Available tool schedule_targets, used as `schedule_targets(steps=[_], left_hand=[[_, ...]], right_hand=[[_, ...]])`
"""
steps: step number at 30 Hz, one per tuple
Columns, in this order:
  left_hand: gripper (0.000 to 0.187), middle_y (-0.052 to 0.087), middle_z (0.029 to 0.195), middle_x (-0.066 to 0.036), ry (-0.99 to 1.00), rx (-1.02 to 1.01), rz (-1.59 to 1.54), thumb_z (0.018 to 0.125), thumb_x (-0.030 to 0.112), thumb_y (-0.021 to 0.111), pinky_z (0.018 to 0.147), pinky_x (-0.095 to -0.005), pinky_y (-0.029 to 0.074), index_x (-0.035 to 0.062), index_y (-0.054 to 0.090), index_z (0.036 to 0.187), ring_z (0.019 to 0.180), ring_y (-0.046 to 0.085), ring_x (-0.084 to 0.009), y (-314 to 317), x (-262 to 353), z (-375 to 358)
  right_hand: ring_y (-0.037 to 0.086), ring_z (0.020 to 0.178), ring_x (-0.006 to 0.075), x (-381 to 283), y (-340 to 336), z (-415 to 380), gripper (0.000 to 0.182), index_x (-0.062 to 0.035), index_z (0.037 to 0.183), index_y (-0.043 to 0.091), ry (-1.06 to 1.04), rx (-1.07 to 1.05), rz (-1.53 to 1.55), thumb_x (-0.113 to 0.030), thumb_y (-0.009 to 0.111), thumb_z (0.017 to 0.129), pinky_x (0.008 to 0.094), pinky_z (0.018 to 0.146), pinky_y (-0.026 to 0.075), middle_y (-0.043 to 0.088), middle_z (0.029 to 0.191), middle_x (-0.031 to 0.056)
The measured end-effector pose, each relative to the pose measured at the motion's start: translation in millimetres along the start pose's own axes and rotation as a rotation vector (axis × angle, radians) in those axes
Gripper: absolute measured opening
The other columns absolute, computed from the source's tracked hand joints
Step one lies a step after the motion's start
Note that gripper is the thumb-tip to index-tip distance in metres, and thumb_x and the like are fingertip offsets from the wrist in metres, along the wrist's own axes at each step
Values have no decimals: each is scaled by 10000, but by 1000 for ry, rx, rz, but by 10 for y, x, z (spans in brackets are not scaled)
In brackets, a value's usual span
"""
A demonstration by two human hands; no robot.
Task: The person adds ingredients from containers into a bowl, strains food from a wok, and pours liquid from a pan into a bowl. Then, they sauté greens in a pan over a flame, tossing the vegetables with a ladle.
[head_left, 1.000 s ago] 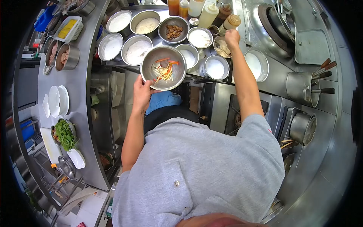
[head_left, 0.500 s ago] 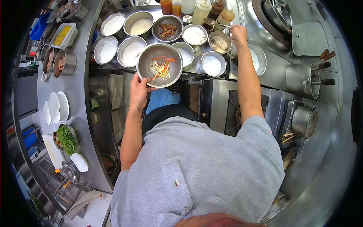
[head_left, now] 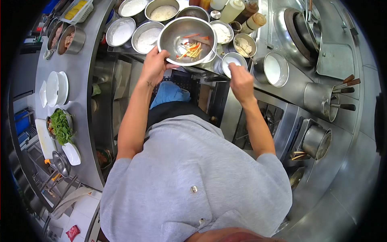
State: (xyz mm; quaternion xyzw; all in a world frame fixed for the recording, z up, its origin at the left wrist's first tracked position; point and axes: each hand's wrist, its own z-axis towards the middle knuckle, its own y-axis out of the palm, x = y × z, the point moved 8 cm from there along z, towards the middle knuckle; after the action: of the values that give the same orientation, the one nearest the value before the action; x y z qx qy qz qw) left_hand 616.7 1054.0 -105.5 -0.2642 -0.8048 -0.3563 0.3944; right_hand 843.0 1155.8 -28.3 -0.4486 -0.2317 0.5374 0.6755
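My left hand (head_left: 155, 66) grips a steel mixing bowl (head_left: 172, 34) by its near left rim, thumb at the edge and fingers underneath. Red, orange and pale yellow shredded strips (head_left: 191, 51) lie in the bottom of this bowl. My right hand (head_left: 242, 82) is closed around the handle of a metal spoon (head_left: 217, 53), whose head reaches over the bowl's right side. Just beyond that hand stands a container of white powder (head_left: 234, 60), partly covered by my fingers. To its right sits a deeper pot with white contents (head_left: 273, 68).
Steel containers of white powder (head_left: 121, 32) and a container of pale paste (head_left: 243, 45) line the counter. Squeeze bottles (head_left: 232, 11) stand behind. Woks (head_left: 288, 28) are at the right, a gas burner (head_left: 269, 115) below. Leafy greens (head_left: 61, 127) sit on the left counter.
My right hand has come down and left from the sauce containers by the bottles, bringing the spoon to the bowl. The bowl now appears higher and further right, over the containers.
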Motion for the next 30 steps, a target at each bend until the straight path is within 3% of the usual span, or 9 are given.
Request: schedule_targets(steps=[7,12,14,16,23,25,30], left_hand=[[372,582,1034,-182,-7,-10,1,823,-28,420,628,-321,619,-91,454,1188,840,655,-227,50,-8,-47],[366,579,1044,-183,12,-21,-15,826,-23,419,626,-320,614,-92,455,1184,846,653,-228,31,6,-110],[364,577,1047,-183,19,-22,-11,828,-22,418,627,-319,613,-93,455,1182,849,652,-228,9,1,-137],[351,580,1023,-145,2,-16,14,843,-11,431,657,-322,608,-64,462,1189,836,657,-205,-12,-8,-124],[330,580,1026,-147,-7,10,16,842,-9,434,657,-322,608,-57,464,1168,835,656,-199,-72,-34,-241],[322,582,1032,-153,8,10,23,842,-11,432,652,-320,612,-63,462,1158,821,659,-201,-89,-47,-250],[323,583,1037,-162,19,1,19,842,-11,430,646,-312,613,-70,457,1159,820,664,-204,-100,-18,-285]], right_hand=[[523,565,283,-92,42,-101,93,6,912,567,66,47,98,29,596,827,384,515,411,508,637,130],[512,550,256,-263,-381,-48,199,-4,897,542,57,271,62,65,617,726,377,493,413,480,616,97],[515,530,261,-255,-55,-105,185,-15,862,528,27,75,35,57,609,712,381,483,414,477,599,97],[522,536,260,-227,95,-207,148,-16,851,525,56,42,39,38,610,743,380,486,419,480,600,100],[516,532,260,-343,6,-199,113,-12,862,537,28,86,98,22,618,790,376,484,411,478,601,102],[524,544,260,-390,-236,-152,152,-8,884,551,53,230,83,47,618,759,379,490,412,489,610,103],[543,556,259,-372,54,-256,209,-18,886,560,18,69,94,71,604,703,382,500,430,504,618,102]])
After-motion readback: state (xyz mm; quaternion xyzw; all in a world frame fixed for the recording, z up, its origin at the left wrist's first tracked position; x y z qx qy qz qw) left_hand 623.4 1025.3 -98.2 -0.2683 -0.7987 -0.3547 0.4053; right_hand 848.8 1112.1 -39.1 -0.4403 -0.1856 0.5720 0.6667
